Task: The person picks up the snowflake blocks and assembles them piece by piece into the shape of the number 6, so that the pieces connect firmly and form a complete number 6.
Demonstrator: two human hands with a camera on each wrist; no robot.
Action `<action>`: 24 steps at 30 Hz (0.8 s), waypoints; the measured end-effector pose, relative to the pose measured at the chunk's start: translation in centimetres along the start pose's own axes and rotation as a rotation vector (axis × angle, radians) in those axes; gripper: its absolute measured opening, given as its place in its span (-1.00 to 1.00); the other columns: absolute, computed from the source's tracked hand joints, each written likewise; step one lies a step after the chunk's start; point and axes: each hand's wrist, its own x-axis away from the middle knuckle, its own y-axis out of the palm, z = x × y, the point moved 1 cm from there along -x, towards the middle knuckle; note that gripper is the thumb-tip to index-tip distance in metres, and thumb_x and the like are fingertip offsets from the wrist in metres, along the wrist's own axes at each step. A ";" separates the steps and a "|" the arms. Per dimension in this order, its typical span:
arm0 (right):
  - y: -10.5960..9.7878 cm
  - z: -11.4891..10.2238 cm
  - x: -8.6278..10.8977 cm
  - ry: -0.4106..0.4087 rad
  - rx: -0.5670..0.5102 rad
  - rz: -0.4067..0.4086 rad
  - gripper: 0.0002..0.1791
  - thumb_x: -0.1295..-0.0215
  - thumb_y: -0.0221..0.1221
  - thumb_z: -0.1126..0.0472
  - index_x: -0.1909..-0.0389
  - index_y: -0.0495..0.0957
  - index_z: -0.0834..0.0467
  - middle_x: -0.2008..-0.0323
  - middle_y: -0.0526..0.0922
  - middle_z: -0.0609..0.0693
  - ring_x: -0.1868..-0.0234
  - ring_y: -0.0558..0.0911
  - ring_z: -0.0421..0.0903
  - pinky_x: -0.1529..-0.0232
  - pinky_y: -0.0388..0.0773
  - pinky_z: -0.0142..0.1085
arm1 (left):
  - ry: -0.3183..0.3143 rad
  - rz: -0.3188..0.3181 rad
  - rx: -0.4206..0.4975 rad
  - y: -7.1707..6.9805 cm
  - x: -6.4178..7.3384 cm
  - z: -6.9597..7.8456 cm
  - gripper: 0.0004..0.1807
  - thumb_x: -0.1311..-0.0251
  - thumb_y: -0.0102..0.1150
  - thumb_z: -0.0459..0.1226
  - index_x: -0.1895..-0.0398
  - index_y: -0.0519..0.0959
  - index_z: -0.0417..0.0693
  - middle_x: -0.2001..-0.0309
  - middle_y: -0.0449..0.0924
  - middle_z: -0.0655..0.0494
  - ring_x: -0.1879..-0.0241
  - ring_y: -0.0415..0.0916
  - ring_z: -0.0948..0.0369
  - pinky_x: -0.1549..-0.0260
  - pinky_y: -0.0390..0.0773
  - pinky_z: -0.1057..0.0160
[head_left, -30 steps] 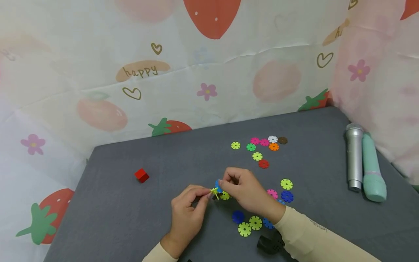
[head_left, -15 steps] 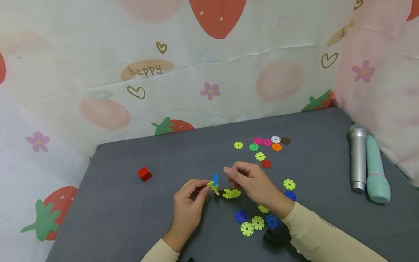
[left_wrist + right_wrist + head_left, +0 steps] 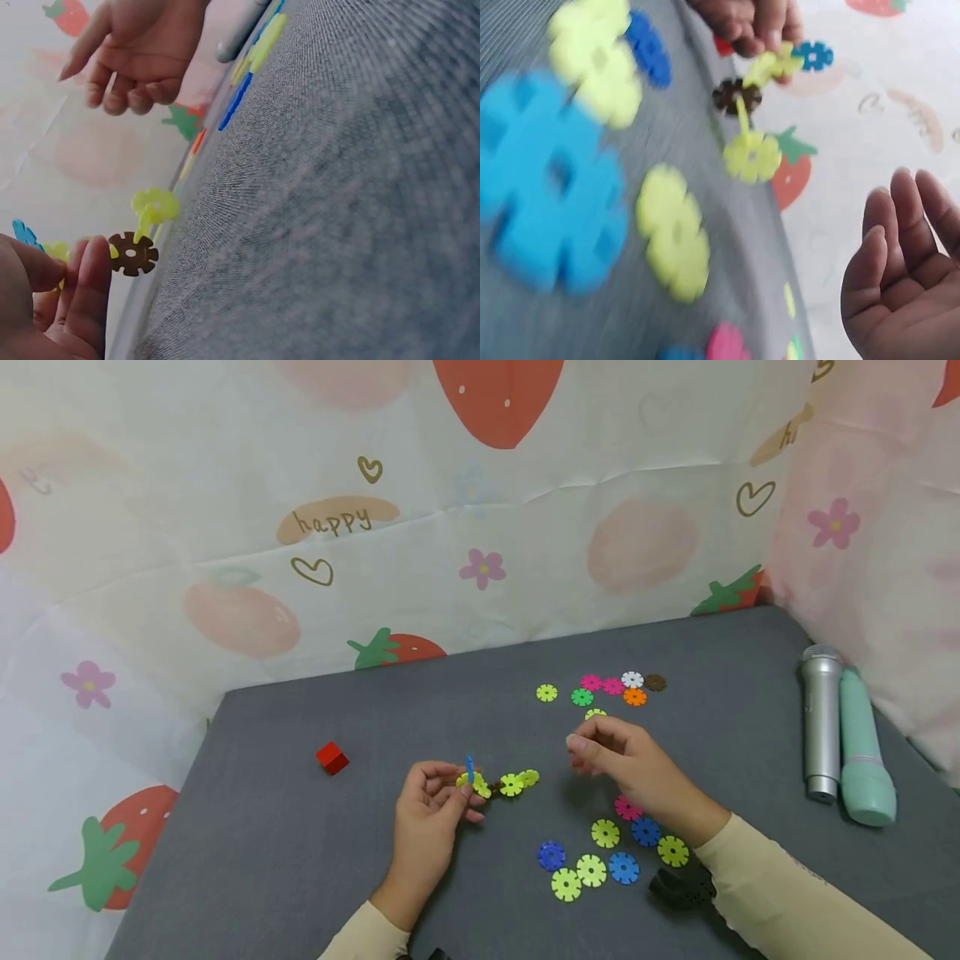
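My left hand (image 3: 429,818) pinches a linked chain of notched plastic discs, held above the grey table. Its blue disc (image 3: 814,55) stands at the held end. A brown disc (image 3: 132,262) sits mid-chain, and a yellow disc (image 3: 752,157) hangs slotted at the far end. Fingers partly cover the yellow discs at the held end. To the right, my right hand (image 3: 637,768) hovers over the table with relaxed fingers and nothing in it. Below it lie loose discs, among them a pink disc (image 3: 627,807), a blue disc (image 3: 646,832) and a yellow disc (image 3: 605,833).
Toward the back lie more loose discs, including a green disc (image 3: 582,697) and an orange disc (image 3: 634,697). A red cube (image 3: 332,758) sits at left. At the right edge a silver microphone (image 3: 820,727) lies beside a mint-green microphone-shaped object (image 3: 866,752).
My right hand has left the chain and moved right, its fingers loosening. The left hand has turned the chain and drawn it slightly left, with the blue disc now seen edge-on.
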 end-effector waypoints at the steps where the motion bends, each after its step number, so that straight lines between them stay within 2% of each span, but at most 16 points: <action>1: -0.3 0.2 0.2 -0.002 0.002 -0.005 -0.81 -0.71 0.16 0.19 0.04 0.61 0.27 0.14 0.65 0.28 0.06 0.65 0.28 0.02 0.64 -0.08 | -0.012 -0.014 0.010 0.0 0.0 0.0 -0.62 -0.40 0.16 -0.70 -0.21 0.38 -0.46 -0.06 0.62 -0.37 0.27 0.73 0.04 0.33 0.78 0.10; 6: -1.7 1.3 1.0 -0.004 0.038 -0.036 -0.77 -0.69 0.18 0.23 -0.05 0.60 0.36 0.11 0.65 0.31 0.08 0.64 0.25 0.06 0.65 -0.12 | -0.021 -0.074 -0.002 -0.1 0.0 0.0 -0.45 -0.44 0.22 -0.62 -0.45 0.36 -0.42 -0.15 0.60 -0.36 0.20 0.72 0.04 0.29 0.78 0.10; 8: -2.2 1.8 1.4 0.001 0.060 -0.053 -0.76 -0.68 0.20 0.23 -0.08 0.60 0.36 0.08 0.65 0.25 0.07 0.63 0.22 0.06 0.65 -0.15 | -0.001 -0.082 -0.024 -0.1 -0.1 -0.1 -0.46 -0.47 0.28 -0.55 -0.45 0.41 -0.42 -0.13 0.63 -0.34 0.20 0.73 0.03 0.31 0.78 0.11; 12: -2.8 2.7 1.9 0.023 0.087 -0.110 -0.75 -0.64 0.25 0.24 -0.15 0.61 0.32 0.01 0.64 0.17 0.03 0.64 0.15 0.04 0.64 -0.22 | 0.035 -0.057 -0.078 -0.1 -0.1 -0.2 -0.55 -0.47 0.33 -0.49 -0.36 0.53 -0.43 -0.05 0.70 -0.25 0.25 0.73 0.03 0.45 0.73 0.22; 17: -3.4 3.4 2.1 0.051 0.106 -0.257 -0.72 -0.58 0.31 0.25 -0.19 0.63 0.25 -0.04 0.67 0.15 -0.02 0.64 0.14 0.00 0.63 -0.20 | 0.062 -0.032 -0.159 -0.2 -0.2 -0.3 -0.59 -0.46 0.38 -0.45 -0.30 0.60 -0.38 -0.01 0.75 -0.13 0.33 0.64 0.14 0.58 0.55 0.35; 20: -3.7 3.6 2.0 0.037 0.194 -0.356 -0.67 -0.51 0.42 0.17 -0.20 0.67 0.13 -0.11 0.67 0.04 -0.11 0.62 0.06 -0.12 0.57 -0.20 | 0.074 -0.038 -0.169 -0.3 -0.1 -0.3 -0.60 -0.46 0.38 -0.44 -0.29 0.60 -0.38 -0.02 0.75 -0.13 0.33 0.62 0.18 0.59 0.53 0.36; 24: -3.9 3.5 2.0 -0.017 0.307 -0.455 -0.60 -0.38 0.54 0.06 -0.16 0.71 0.01 -0.17 0.61 -0.09 -0.22 0.52 -0.02 -0.25 0.46 -0.20 | 0.089 -0.056 -0.155 -0.3 0.0 -0.3 -0.58 -0.46 0.37 -0.46 -0.31 0.57 -0.41 -0.05 0.75 -0.17 0.29 0.69 0.13 0.61 0.52 0.36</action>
